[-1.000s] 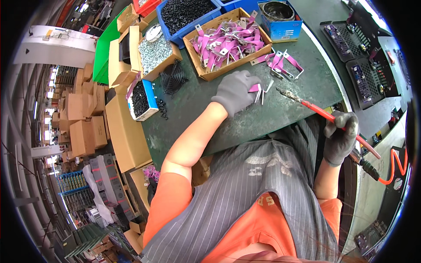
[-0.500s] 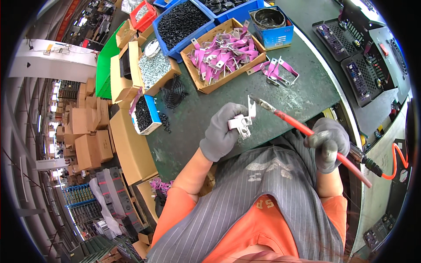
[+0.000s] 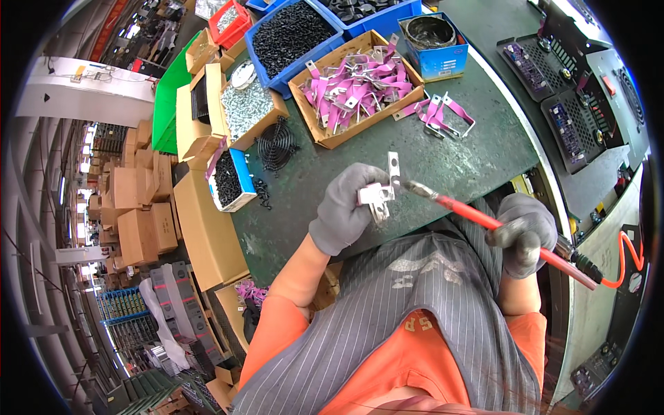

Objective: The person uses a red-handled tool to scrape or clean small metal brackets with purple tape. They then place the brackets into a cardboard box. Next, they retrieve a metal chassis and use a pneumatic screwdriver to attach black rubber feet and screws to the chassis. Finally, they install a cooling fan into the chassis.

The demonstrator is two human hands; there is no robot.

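Observation:
My left hand [image 3: 346, 207], in a grey glove, grips a small silver metal bracket [image 3: 382, 188] just above the near edge of the green table [image 3: 456, 162]. My right hand [image 3: 523, 232], also gloved, holds a red pneumatic screwdriver [image 3: 484, 221]. Its tip touches the bracket near the upright tab. An orange coiled hose [image 3: 626, 259] runs from the tool's rear end.
A cardboard box of pink-covered brackets [image 3: 356, 86] sits ahead, with loose ones [image 3: 443, 114] beside it. Blue bins of black screws [image 3: 290, 34], a box of silver screws [image 3: 249, 107], a black fan grille [image 3: 277, 146] and a blue tin [image 3: 432, 41] surround it. Black grilled units [image 3: 567, 90] lie right.
My left hand drew back from the loose pink brackets toward my body with a bracket in it. The screwdriver swung in until its tip met the bracket.

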